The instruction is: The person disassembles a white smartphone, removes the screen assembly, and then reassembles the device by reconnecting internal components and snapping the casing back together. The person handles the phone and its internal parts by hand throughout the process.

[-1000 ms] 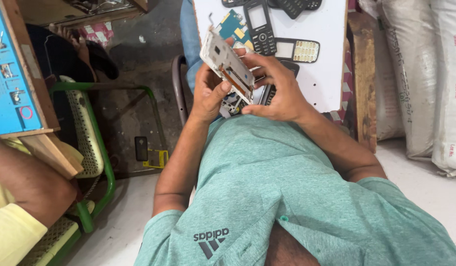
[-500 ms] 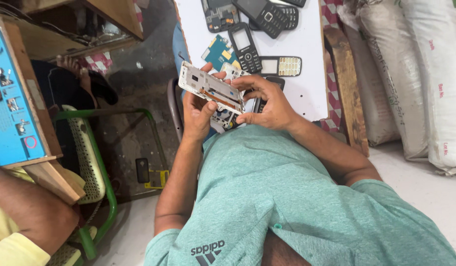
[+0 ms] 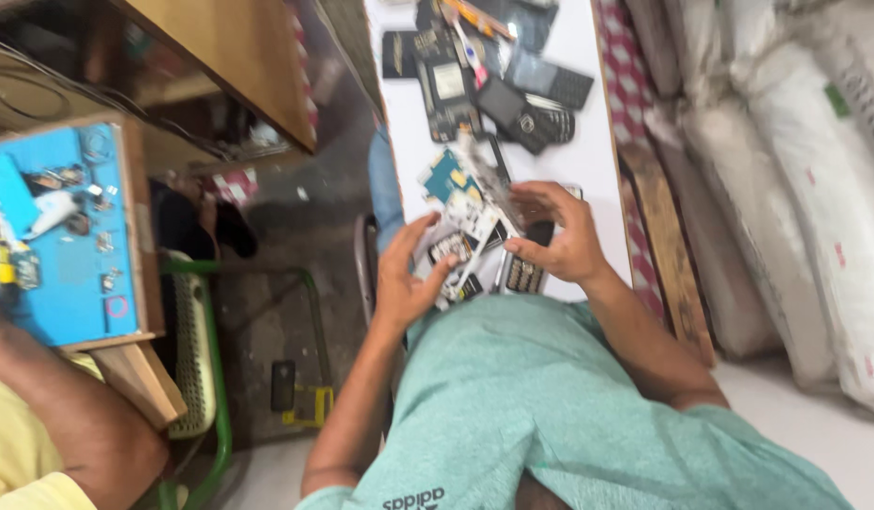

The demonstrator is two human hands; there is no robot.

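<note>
Low in the frame's middle, the left hand (image 3: 409, 279) cups a stripped white phone frame (image 3: 465, 241), fingers curled loosely round its lower end. Just right of it, the right hand (image 3: 555, 236) pinches the frame's upper edge, its grip closed on it above a dark keypad phone (image 3: 524, 272). This looks like the dismantling step; the next move likely needs a steady hold and careful prying. Farther up, more phones (image 3: 527, 113) litter the white tabletop (image 3: 588, 161)
</note>
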